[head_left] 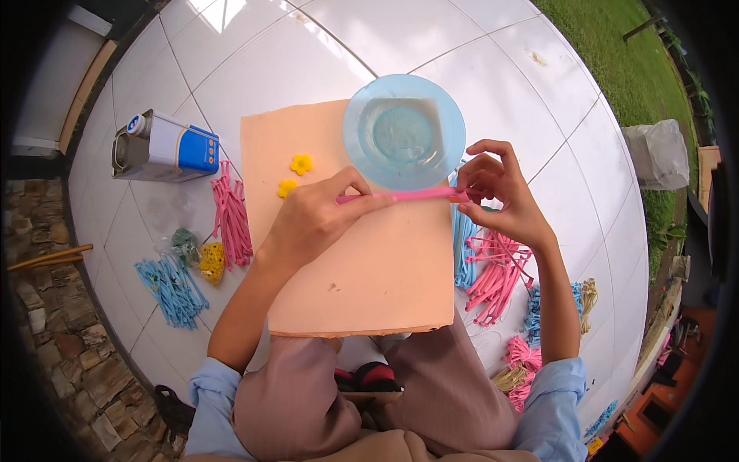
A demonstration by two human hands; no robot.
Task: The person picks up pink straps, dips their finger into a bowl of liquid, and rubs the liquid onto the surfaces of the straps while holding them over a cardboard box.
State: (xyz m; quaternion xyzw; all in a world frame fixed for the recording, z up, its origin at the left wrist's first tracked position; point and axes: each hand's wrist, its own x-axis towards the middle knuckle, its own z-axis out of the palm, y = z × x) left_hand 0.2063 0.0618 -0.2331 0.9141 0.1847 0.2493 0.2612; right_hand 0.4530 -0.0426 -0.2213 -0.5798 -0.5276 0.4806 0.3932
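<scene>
Floor (539,92): white tiles
Board (362,269): carries yellow flowers (301,164)
Left hand (312,217): pinching pink strip (423,194)
Right hand (508,202): pinching its right end

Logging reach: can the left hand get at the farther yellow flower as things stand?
Probably yes: the farther yellow flower lies near the left hand, nothing covering it, though that hand's grip on the pink strip likely needs releasing first.

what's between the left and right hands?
In the head view, a pink strip spans from the left hand to the right hand.
</scene>
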